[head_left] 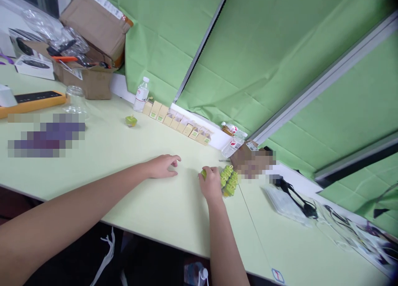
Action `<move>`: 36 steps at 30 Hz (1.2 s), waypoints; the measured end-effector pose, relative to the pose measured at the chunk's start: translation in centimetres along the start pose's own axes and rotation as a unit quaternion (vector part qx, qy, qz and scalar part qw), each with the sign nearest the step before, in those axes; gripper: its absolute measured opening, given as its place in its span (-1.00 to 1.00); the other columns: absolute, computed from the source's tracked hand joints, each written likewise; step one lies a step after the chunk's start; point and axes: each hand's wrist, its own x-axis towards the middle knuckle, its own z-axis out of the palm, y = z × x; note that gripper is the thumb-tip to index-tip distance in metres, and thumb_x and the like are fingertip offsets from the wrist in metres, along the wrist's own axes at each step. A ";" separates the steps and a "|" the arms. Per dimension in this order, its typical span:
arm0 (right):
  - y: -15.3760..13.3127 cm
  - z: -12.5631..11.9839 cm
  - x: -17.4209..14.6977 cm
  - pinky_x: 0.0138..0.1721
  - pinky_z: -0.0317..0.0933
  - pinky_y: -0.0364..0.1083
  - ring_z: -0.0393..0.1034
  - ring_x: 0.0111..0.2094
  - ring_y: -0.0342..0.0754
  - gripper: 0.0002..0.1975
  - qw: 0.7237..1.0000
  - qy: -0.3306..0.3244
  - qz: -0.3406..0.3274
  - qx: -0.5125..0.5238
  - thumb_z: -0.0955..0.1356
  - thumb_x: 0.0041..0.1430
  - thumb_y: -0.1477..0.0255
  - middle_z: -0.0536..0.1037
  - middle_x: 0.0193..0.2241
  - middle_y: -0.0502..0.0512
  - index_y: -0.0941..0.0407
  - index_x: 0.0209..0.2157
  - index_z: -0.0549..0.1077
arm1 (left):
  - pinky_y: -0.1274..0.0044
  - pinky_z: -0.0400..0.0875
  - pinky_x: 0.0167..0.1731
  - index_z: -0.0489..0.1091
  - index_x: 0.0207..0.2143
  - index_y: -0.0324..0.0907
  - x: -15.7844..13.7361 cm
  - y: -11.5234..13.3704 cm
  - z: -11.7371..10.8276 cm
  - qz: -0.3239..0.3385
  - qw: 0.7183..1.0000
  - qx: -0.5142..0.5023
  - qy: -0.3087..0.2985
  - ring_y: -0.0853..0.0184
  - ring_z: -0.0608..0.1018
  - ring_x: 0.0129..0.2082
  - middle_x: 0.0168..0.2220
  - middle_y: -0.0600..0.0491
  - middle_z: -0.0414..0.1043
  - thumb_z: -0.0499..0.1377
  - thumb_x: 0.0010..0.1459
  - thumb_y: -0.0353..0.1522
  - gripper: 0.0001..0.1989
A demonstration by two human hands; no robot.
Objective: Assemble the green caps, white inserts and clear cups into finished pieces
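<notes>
My right hand (211, 183) is closed, its fingertips round a small green item (203, 173) that is mostly hidden by the hand. Just right of it, several small green pieces with pale loops on top (229, 180) stand close together in rows on the pale table (174, 207). My left hand (163, 166) hovers over or rests on the table to the left, fingers apart, with nothing in it. Farther back on the left, one single green piece with a yellowish lower part (131, 120) stands alone.
A row of small tan boxes (177, 122) lines the back edge, beside an upright water bottle (141, 94). More bottles (232, 146) are at back right. A glass jar (75, 99) and an open cardboard box (96, 81) stand left. Black cables (297, 199) lie right.
</notes>
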 end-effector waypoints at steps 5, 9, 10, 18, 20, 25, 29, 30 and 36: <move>-0.6 1.9 0.6 0.06 0.13 0.05 0.21 0.03 0.17 -0.64 0.999 0.029 0.029 -0.032 0.18 0.14 0.68 0.31 0.02 0.34 0.19 -0.12 0.49 | 0.41 0.34 0.00 0.27 0.10 -0.04 -0.1 -0.1 0.0 0.005 1.000 -0.002 0.003 0.18 0.48 0.01 -0.03 -0.01 0.44 0.20 0.09 -0.17 -0.49; -0.8 2.9 0.6 0.13 0.07 0.14 0.14 0.10 0.26 -0.64 0.995 0.053 0.057 -0.054 0.16 0.11 0.69 0.23 0.10 0.45 0.29 -0.13 0.47 | 0.40 0.34 0.00 0.29 0.09 -0.04 -0.1 -0.1 0.0 0.004 1.000 0.002 0.001 0.18 0.47 0.02 -0.02 -0.01 0.44 0.20 0.10 -0.18 -0.51; -0.9 3.2 0.5 0.15 0.05 0.14 0.12 0.12 0.26 -0.64 0.996 0.055 0.055 -0.054 0.16 0.12 0.68 0.22 0.11 0.44 0.29 -0.10 0.45 | 0.40 0.34 0.00 0.29 0.09 -0.04 -0.1 0.0 -0.1 0.005 1.000 0.003 0.001 0.18 0.47 0.02 -0.02 -0.01 0.44 0.20 0.10 -0.18 -0.51; -0.7 5.7 0.6 0.14 0.08 0.17 0.19 0.14 0.29 -0.53 0.998 0.041 0.048 -0.018 0.19 0.18 0.57 0.28 0.14 0.54 0.35 0.14 0.29 | 0.43 0.35 -0.02 0.32 0.06 -0.07 0.0 -0.1 0.0 0.007 1.000 0.001 0.004 0.18 0.49 0.01 -0.03 -0.02 0.46 0.20 0.09 -0.18 -0.53; -0.3 6.2 0.8 0.14 0.08 0.19 0.21 0.13 0.28 -0.53 0.997 0.044 0.059 -0.014 0.20 0.19 0.54 0.29 0.14 0.53 0.34 0.14 0.29 | 0.44 0.36 -0.03 0.32 0.05 -0.07 0.0 -0.2 0.1 0.009 1.000 0.000 0.005 0.19 0.49 0.01 -0.02 -0.01 0.46 0.20 0.09 -0.18 -0.53; 0.3 6.9 1.5 0.17 0.06 0.18 0.24 0.11 0.25 -0.58 0.996 0.045 0.072 -0.006 0.21 0.19 0.49 0.37 0.07 0.46 0.30 0.06 0.36 | 0.44 0.36 -0.04 0.35 0.03 -0.06 0.1 -0.5 0.2 0.017 1.000 0.001 0.015 0.19 0.51 -0.01 -0.05 0.00 0.48 0.21 0.07 -0.19 -0.55; 0.5 6.9 2.5 0.16 0.06 0.20 0.23 0.12 0.27 -0.59 0.996 0.036 0.081 -0.004 0.23 0.19 0.44 0.37 0.08 0.46 0.27 0.05 0.38 | 0.44 0.36 -0.05 0.36 0.02 -0.08 0.1 -0.5 0.2 0.022 1.000 -0.002 0.018 0.19 0.51 -0.03 -0.05 0.00 0.48 0.21 0.07 -0.19 -0.56; 0.6 7.0 2.8 0.16 0.06 0.20 0.23 0.12 0.28 -0.58 0.996 0.032 0.085 -0.004 0.24 0.19 0.42 0.36 0.08 0.47 0.27 0.05 0.38 | 0.44 0.36 -0.05 0.37 0.01 -0.08 0.1 -0.5 0.2 0.024 1.000 -0.002 0.017 0.19 0.51 -0.03 -0.06 0.00 0.48 0.21 0.07 -0.20 -0.56; 0.8 7.1 4.5 0.17 0.03 0.22 0.21 0.15 0.33 -0.53 0.993 0.009 0.117 -0.004 0.26 0.18 0.34 0.34 0.09 0.54 0.31 0.06 0.38 | 0.44 0.37 -0.06 0.40 -0.02 -0.10 0.0 -0.4 0.1 0.030 0.999 -0.010 0.024 0.18 0.52 -0.06 -0.08 -0.01 0.50 0.22 0.04 -0.23 -0.59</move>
